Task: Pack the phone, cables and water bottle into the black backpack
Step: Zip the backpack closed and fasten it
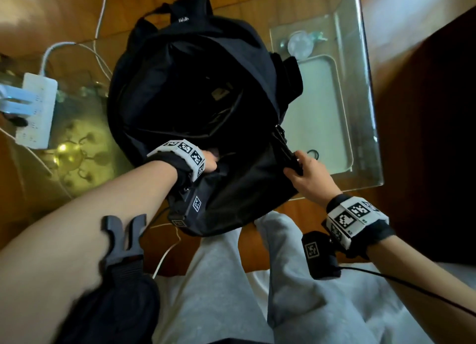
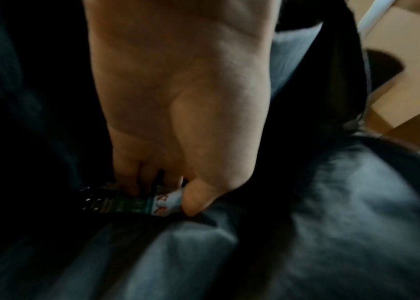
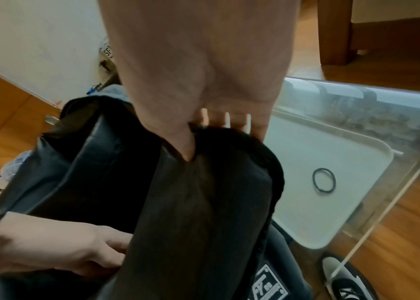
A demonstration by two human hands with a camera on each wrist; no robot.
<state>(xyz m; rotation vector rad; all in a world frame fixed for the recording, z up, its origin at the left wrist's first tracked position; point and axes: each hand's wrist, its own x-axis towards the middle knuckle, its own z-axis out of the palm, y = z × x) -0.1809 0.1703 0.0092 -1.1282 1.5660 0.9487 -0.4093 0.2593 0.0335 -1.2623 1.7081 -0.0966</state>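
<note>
Left hand [image 1: 210,160] reaches inside the black backpack [image 1: 195,86], fingers curled around a bottle [image 2: 131,201]. Right hand [image 1: 307,173] pinches the backpack's opening edge, holding it open.

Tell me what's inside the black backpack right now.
The left hand reaches into the black backpack, gripping a bottle with a green and white label. The rest of the interior is dark, so any phone or cables there stay hidden.

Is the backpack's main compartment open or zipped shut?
Open: the right hand holds the backpack rim back; the left hand reaches inside.
</note>
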